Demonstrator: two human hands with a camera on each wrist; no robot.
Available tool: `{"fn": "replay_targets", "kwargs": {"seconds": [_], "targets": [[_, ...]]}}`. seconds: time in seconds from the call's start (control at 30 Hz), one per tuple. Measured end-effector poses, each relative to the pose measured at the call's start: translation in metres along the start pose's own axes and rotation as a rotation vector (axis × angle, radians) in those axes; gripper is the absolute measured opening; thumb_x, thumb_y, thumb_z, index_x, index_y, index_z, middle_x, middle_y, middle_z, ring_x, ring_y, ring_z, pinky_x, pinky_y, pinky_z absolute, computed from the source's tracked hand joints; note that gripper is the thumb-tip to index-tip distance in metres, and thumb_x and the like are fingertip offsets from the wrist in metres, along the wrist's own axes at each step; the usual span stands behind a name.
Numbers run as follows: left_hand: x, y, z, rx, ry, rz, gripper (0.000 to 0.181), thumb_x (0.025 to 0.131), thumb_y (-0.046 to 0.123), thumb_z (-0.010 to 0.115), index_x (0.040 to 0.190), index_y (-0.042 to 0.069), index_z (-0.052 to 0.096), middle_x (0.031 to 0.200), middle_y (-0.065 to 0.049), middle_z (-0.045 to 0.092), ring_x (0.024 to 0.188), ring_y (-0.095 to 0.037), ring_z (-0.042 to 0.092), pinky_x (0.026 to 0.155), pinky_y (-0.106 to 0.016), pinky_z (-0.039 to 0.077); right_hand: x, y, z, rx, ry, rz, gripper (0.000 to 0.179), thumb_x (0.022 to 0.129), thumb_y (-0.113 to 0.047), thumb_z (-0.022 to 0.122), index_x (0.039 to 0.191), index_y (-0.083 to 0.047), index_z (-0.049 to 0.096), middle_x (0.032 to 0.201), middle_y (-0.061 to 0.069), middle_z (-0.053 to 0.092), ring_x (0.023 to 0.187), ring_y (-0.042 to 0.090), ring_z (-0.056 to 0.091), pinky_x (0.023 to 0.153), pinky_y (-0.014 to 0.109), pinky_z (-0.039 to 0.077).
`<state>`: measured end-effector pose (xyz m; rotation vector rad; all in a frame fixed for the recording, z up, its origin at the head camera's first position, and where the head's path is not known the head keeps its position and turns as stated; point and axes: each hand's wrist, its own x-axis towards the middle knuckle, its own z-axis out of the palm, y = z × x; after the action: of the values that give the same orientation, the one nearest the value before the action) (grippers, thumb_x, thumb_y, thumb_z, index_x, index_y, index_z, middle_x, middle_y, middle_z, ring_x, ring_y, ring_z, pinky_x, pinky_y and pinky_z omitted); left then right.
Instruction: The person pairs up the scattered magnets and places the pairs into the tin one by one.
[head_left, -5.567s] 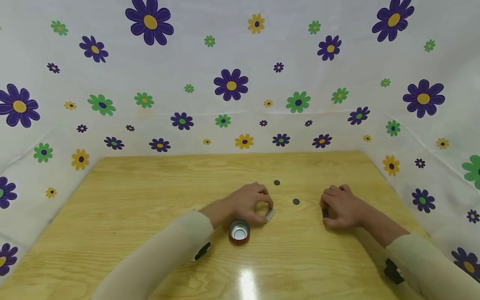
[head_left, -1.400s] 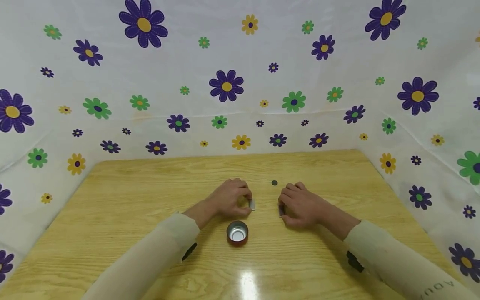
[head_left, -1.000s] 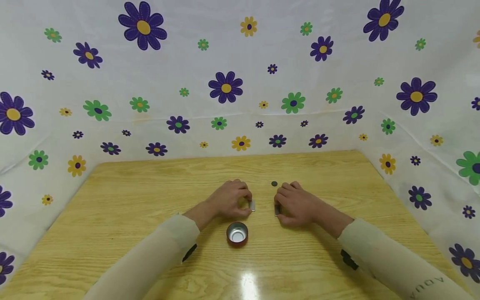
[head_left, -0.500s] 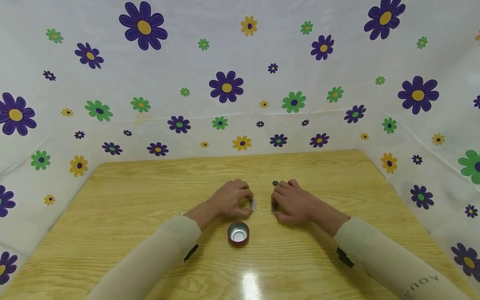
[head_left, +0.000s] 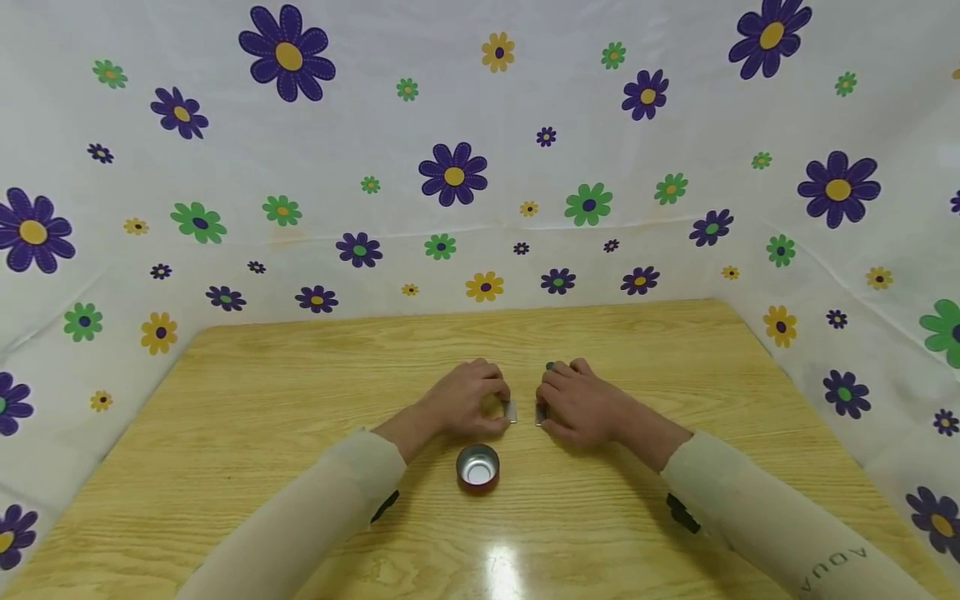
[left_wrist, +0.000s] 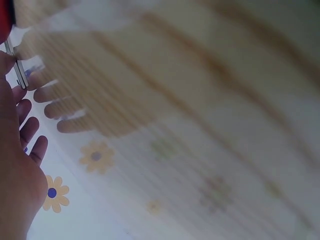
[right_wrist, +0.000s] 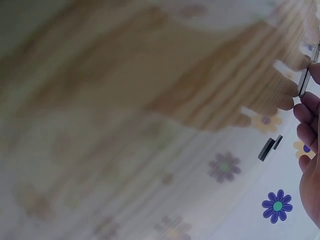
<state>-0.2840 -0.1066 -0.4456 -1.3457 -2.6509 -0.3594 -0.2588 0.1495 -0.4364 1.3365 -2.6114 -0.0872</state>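
Near the table's middle, my left hand [head_left: 468,402] pinches a small flat silvery rectangular piece [head_left: 512,412] between thumb and fingers. Facing it across a narrow gap, my right hand [head_left: 581,406] pinches a similar flat rectangular piece [head_left: 541,414], darker towards the fingers. Both pieces are close to the tabletop; the fingers hide their outer parts. The wrist views show thin edges of the left piece [left_wrist: 20,74] and right piece [right_wrist: 304,80]. Behind the right fingers, a dark flat disc [head_left: 550,365] is partly hidden; the right wrist view shows a dark disc [right_wrist: 266,149] too.
A small round red cup [head_left: 477,468] with a silvery inside stands upright just in front of the left hand. The glossy wooden table [head_left: 300,367] reflects the hands. White flowered cloth [head_left: 375,125] rises at the back and both sides.
My right hand has slid left with its piece, narrowing the gap to the left piece, and covers part of the far disc. The nearer disc seen 5.6 seconds ago is out of sight.
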Motion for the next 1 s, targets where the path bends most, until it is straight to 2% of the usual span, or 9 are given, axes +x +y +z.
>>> {"fn": "replay_targets", "kwargs": {"seconds": [0.13,1.0], "targets": [[0.0016,0.0014,0.0000,-0.002,0.015,0.011,0.026,0.084,0.038,0.073,0.100,0.017,0.072,0.102,0.003,0.063,0.093,-0.016,0.055,0.086,-0.035,0.048,0.0010,0.0001,0.0004,-0.002,-0.003,0.003,0.026,0.097,-0.039,0.054,0.107,-0.016,0.059,0.103,-0.001,0.055,0.098,0.020,0.045,0.087,0.041,0.033],[0.0024,0.0019,0.0012,-0.020,-0.002,-0.006,0.026,0.083,0.037,0.073,0.099,0.017,0.073,0.100,0.003,0.064,0.093,-0.015,0.055,0.084,-0.032,0.048,0.0085,-0.0025,0.0014,0.009,-0.048,0.018,0.030,0.098,-0.040,0.054,0.112,-0.014,0.059,0.105,0.001,0.055,0.100,0.021,0.045,0.088,0.041,0.034]]}}
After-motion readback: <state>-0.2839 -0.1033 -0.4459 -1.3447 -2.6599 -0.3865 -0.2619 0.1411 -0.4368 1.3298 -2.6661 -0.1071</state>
